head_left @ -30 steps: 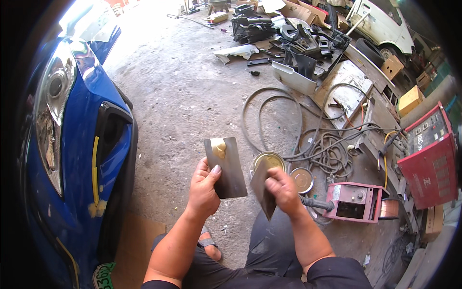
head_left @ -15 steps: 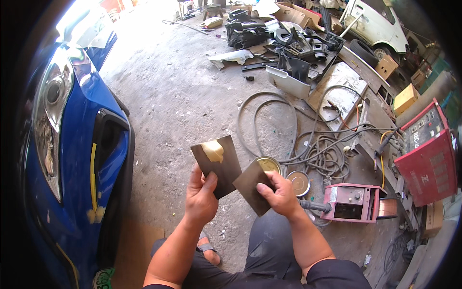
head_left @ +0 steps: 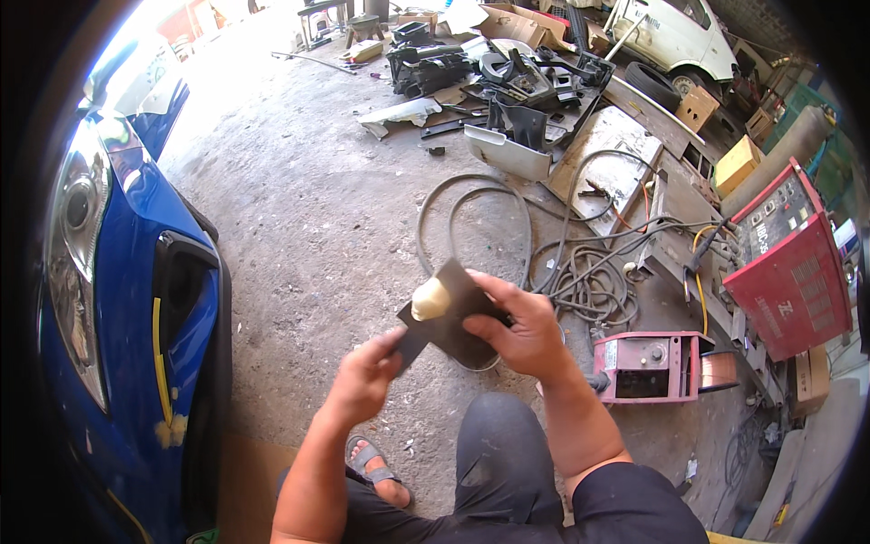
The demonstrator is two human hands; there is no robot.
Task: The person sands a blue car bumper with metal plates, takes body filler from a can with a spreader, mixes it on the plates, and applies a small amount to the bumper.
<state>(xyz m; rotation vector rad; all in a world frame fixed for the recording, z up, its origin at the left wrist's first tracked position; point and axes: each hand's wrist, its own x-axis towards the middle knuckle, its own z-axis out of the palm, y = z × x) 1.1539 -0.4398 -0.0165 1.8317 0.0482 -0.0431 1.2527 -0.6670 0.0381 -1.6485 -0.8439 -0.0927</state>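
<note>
My right hand point(head_left: 526, 328) grips a dark flat putty spreader point(head_left: 464, 313), thumb on its face and fingers behind. A rounded lump of cream-coloured putty point(head_left: 430, 300) sits at the spreader's left edge. My left hand point(head_left: 361, 374) pinches a second dark spreader point(head_left: 412, 348), which is partly hidden under the first one where the two cross. The rim of a round can point(head_left: 480, 366) just shows below the right spreader; the rest of it is covered by the spreader and my hand.
On the left stands a blue car front point(head_left: 136, 272) with a yellow strip and a tan filler patch point(head_left: 171, 432). To the right are coiled cables point(head_left: 594, 286), a pink wire feeder point(head_left: 648, 367) and a red welding machine point(head_left: 788, 263). Dark car parts point(head_left: 517, 82) are heaped farther off.
The putty has passed from the left hand's spreader to the right hand's one. My left hand has lowered, and my right hand has risen slightly. The whole view has shifted a little.
</note>
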